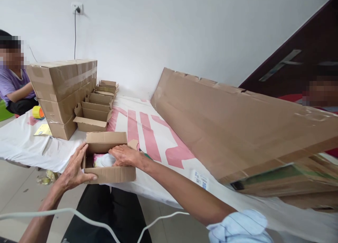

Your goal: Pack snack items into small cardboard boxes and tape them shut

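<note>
A small open cardboard box (109, 175) lies at the table's near edge with its lid flap raised at the back. My left hand (75, 169) grips its left end, thumb along the front wall and fingers up the side. Inside the box are a pale, rounded item (106, 160) and a piece of pink patterned material (97, 159). My right hand (123, 155) reaches in from the right with bent fingers on the pale item; the fingertips are partly hidden, and the item's kind is unclear.
Several open boxes (92, 125) stand in a row behind, beside stacked taped cartons (63, 81). A large cardboard sheet (224, 123) leans on the right. Yellow tape roll (37, 112) and a person (16, 81) are at left. A white cable (79, 215) crosses in front.
</note>
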`<state>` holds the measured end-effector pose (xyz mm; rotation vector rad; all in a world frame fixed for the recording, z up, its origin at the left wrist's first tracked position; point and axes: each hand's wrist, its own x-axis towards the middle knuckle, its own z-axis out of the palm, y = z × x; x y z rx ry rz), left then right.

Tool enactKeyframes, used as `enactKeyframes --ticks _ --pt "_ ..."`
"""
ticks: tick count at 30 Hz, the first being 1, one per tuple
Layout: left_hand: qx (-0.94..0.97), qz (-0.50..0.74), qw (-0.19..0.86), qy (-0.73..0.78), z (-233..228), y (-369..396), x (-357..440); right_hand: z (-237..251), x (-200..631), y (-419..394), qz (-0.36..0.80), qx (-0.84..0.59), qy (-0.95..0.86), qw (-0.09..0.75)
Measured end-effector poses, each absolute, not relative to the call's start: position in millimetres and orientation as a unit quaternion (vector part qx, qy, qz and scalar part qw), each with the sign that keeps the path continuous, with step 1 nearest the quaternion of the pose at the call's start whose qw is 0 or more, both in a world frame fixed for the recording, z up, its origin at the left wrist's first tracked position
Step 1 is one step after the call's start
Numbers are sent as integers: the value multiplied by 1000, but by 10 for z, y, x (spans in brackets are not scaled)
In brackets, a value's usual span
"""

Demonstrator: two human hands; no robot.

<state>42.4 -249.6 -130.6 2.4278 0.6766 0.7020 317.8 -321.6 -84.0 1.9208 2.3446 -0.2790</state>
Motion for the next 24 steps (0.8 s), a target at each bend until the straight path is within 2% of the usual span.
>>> enactKeyframes --ticks 5,15,24 --pt "894 265 264 246 -1360 -2488 428 -813 3130 -3261 -125 618 772 78" --pt "872 260 339 240 -1446 -2501 488 -994 3149 -3292 -202 609 767 27" --pt "860 298 348 225 -1418 -2470 522 -793 3082 -3407 -218 629 746 -24"
